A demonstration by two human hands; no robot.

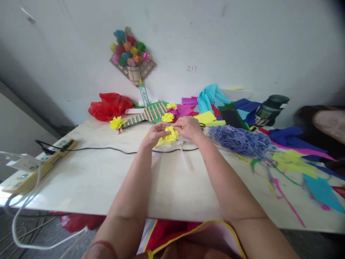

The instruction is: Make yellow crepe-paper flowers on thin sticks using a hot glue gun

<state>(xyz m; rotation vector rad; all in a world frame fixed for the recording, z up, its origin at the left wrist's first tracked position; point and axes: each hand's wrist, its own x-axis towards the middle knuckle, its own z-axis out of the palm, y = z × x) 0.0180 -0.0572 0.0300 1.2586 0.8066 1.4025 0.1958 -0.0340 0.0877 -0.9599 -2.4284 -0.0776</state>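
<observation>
You have soft, fairly even light across the bench (91, 183), with a white glare at its left end beside the power strip (25, 177). Your forearms (132, 185) throw only faint shadows. The wall (229, 46) looks dull grey — the top right corner falls nearly black. Edges stretch and lean; paper strips (289, 201) at right smear, and your fingers (180, 123) look slightly soft.
</observation>
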